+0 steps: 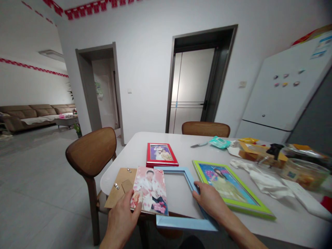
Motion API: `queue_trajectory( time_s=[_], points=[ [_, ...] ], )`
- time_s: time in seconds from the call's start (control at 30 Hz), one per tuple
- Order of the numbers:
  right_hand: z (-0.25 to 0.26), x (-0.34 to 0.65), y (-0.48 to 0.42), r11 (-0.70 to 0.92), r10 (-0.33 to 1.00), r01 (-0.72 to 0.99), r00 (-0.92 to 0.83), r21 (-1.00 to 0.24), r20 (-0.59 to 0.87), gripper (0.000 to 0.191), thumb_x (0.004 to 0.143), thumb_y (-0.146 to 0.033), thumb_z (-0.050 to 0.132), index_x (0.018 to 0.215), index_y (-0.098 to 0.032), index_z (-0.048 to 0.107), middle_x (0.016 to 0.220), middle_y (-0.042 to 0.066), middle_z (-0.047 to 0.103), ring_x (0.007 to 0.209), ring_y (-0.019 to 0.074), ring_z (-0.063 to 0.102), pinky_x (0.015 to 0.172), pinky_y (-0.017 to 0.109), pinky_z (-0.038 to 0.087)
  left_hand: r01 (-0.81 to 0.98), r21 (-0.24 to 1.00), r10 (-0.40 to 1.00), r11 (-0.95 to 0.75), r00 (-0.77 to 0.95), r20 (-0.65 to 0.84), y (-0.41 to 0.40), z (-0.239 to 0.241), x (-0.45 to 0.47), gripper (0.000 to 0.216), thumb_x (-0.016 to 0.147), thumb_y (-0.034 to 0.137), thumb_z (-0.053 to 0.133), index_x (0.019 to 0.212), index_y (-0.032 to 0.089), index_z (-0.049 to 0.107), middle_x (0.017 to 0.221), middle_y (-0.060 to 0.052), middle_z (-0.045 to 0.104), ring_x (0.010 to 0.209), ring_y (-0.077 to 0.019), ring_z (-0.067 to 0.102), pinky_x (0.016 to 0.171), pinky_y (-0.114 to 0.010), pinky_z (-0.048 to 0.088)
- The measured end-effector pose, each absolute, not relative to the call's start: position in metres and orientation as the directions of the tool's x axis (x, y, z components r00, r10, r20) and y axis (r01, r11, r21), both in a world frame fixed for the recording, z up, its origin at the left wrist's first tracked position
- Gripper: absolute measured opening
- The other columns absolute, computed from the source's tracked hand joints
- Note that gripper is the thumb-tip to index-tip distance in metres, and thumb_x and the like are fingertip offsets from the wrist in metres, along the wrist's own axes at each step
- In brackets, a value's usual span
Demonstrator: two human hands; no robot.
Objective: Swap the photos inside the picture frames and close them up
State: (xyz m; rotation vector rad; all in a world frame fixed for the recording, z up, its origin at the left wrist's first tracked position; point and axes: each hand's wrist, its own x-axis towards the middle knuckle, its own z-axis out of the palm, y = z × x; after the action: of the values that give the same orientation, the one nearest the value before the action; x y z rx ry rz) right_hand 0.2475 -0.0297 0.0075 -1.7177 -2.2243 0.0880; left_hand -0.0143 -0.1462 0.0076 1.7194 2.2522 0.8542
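Note:
My left hand point(123, 218) pinches a printed photo point(150, 190) by its lower left corner and holds it over the left side of an empty light blue picture frame point(185, 221). My right hand point(209, 200) grips the right side rail of that blue frame, thumb on its inner edge. The frame lies at the near edge of the white table point(285, 221). A brown frame backing board point(119, 188) with metal clips lies just left of the photo. A red framed picture point(160, 154) lies behind, and a green framed picture point(230, 188) lies to the right.
Two wooden chairs stand at the table, one on the left point(90, 155), one at the far side point(205, 128). White cloth point(261, 178), a wipes packet point(219, 142), a glass container point(303, 173) and packaging crowd the table's right. A fridge point(282, 93) stands right.

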Motion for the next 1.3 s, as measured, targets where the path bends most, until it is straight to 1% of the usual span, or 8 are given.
queue_trajectory(
  time_s=[0.2, 0.33, 0.6, 0.8, 0.93, 1.0, 1.1, 1.3],
  points=[
    [0.005, 0.249, -0.031, 0.282, 0.945, 0.93, -0.227, -0.234, 0.237, 0.029, 0.07, -0.023, 0.042, 0.091, -0.011, 0.059, 0.087, 0.014, 0.061, 0.083, 0.0227, 0.056, 0.074, 0.03, 0.039, 0.907, 0.378, 0.934, 0.185, -0.281, 0.218, -0.149, 0.014, -0.013, 0.036, 0.074, 0.038, 0.039, 0.102, 0.019, 0.051, 0.096, -0.01, 0.058, 0.089, -0.0244, 0.053, 0.072, -0.034, 0.041],
    [0.01, 0.243, -0.037, 0.356, 0.909, 0.892, -0.262, -0.279, 0.323, 0.034, 0.071, -0.025, 0.044, 0.099, -0.011, 0.057, 0.098, 0.013, 0.057, 0.092, 0.022, 0.051, 0.083, 0.031, 0.036, 0.935, 0.354, 0.944, -0.034, -0.086, 0.318, -0.147, 0.012, -0.002, 0.043, 0.069, 0.032, 0.046, 0.109, 0.018, 0.049, 0.107, -0.01, 0.053, 0.102, -0.0248, 0.046, 0.086, -0.037, 0.035],
    [0.016, 0.214, -0.057, 0.472, 0.88, 0.705, -0.34, -0.529, 0.332, 0.031, 0.07, -0.024, 0.045, 0.097, -0.015, 0.058, 0.104, 0.01, 0.056, 0.096, 0.0203, 0.05, 0.087, 0.033, 0.036, 0.914, 0.316, 0.925, -0.253, 0.133, 0.355, -0.129, 0.001, 0.025, 0.047, 0.066, 0.01, 0.04, 0.111, 0.02, 0.05, 0.118, -0.01, 0.05, 0.109, -0.0249, 0.043, 0.093, -0.042, 0.032],
    [0.031, 0.191, -0.068, 0.387, 0.905, 0.37, -0.329, -0.845, 0.27, 0.028, 0.071, -0.029, 0.044, 0.091, -0.016, 0.06, 0.091, 0.008, 0.061, 0.077, 0.0167, 0.056, 0.067, 0.03, 0.045, 0.716, 0.645, 0.825, -0.267, -0.176, 0.537, -0.121, 0.027, 0.006, 0.036, 0.077, 0.02, 0.035, 0.11, 0.02, 0.05, 0.111, -0.005, 0.056, 0.104, -0.0202, 0.048, 0.091, -0.034, 0.036],
    [0.028, 0.171, -0.072, 0.019, 0.929, 0.066, -0.369, -0.998, -0.007, 0.031, 0.071, -0.034, 0.046, 0.092, -0.014, 0.057, 0.081, 0.007, 0.062, 0.064, 0.0138, 0.058, 0.055, 0.026, 0.046, 0.226, 0.934, 0.78, -0.278, -0.515, 0.357, -0.118, 0.043, 0.021, 0.035, 0.078, 0.036, 0.039, 0.104, 0.016, 0.053, 0.098, -0.006, 0.062, 0.096, -0.0219, 0.054, 0.085, -0.033, 0.04],
    [0.025, 0.166, -0.071, -0.135, 0.926, -0.131, -0.369, -0.982, -0.078, 0.033, 0.073, -0.038, 0.043, 0.095, -0.015, 0.053, 0.081, 0.007, 0.062, 0.062, 0.0126, 0.058, 0.054, 0.026, 0.046, -0.088, 0.946, 0.836, -0.313, -0.498, 0.23, -0.117, 0.041, 0.039, 0.038, 0.077, 0.04, 0.041, 0.103, 0.015, 0.052, 0.094, -0.007, 0.063, 0.093, -0.0219, 0.055, 0.082, -0.033, 0.042],
    [0.025, 0.172, -0.062, -0.118, 0.97, -0.362, -0.239, -0.925, -0.03, 0.03, 0.075, -0.034, 0.04, 0.098, -0.017, 0.048, 0.085, 0.007, 0.063, 0.069, 0.0142, 0.06, 0.056, 0.025, 0.047, -0.363, 0.896, 0.931, -0.255, -0.342, 0.127, -0.117, 0.031, 0.063, 0.042, 0.072, 0.041, 0.048, 0.104, 0.013, 0.05, 0.097, -0.01, 0.062, 0.095, -0.0229, 0.055, 0.08, -0.033, 0.044],
    [0.022, 0.221, -0.034, -0.124, 0.983, -0.139, -0.149, -0.983, -0.103, 0.04, 0.069, -0.02, 0.038, 0.108, -0.012, 0.045, 0.078, 0.008, 0.066, 0.063, 0.0173, 0.061, 0.052, 0.026, 0.046, -0.212, 0.969, 0.96, -0.126, -0.273, 0.066, -0.118, 0.013, 0.055, 0.06, 0.062, 0.032, 0.059, 0.114, 0.009, 0.041, 0.119, -0.019, 0.047, 0.107, -0.0241, 0.046, 0.091, -0.034, 0.036]
  ],
)
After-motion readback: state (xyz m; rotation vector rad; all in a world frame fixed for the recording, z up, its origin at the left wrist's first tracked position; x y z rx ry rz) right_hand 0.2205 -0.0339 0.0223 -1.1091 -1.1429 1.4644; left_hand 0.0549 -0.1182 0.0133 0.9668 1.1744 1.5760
